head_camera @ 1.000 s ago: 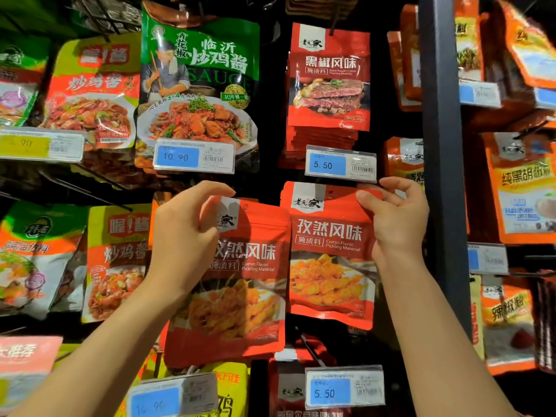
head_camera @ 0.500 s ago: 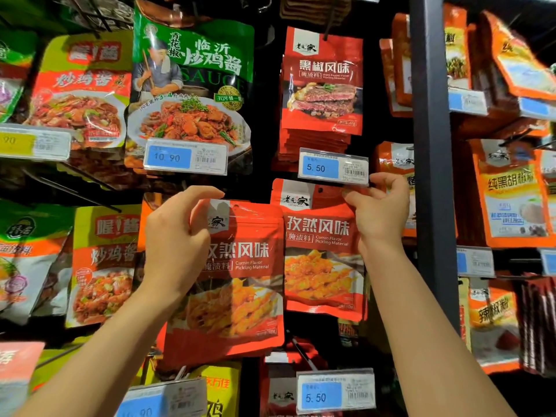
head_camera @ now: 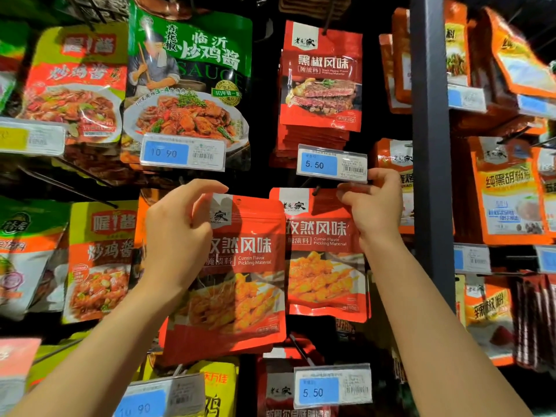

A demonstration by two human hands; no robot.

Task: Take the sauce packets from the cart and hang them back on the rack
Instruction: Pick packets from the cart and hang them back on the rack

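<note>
Landmark: the 5.50 price tag (head_camera: 332, 164) on the rack, under the red steak packets (head_camera: 321, 76).
Left hand: the left hand (head_camera: 177, 236) is raised below and to the left of the price tag; its thumb and curled fingers pinch the top left corner of a red cumin packet (head_camera: 240, 275).
Held packet: it hangs from that pinch, tilted a little, lower left of the price tag, and its right edge overlaps the hanging packet beside it.
Right hand: the right hand (head_camera: 374, 206) is just below the price tag's right end; its fingers are curled onto the top right corner of the hanging cumin packet (head_camera: 326, 260).
Hanging packet: it is directly below the price tag, upright; a dark hook (head_camera: 316, 191) shows at its top edge.
Green packet: a green sauce packet (head_camera: 189, 82) hangs up and left of the price tag, with a 10.90 tag (head_camera: 182, 154) in front of it.
Post: a dark upright post (head_camera: 428, 145) stands right of the price tag, just past the right hand.
</note>
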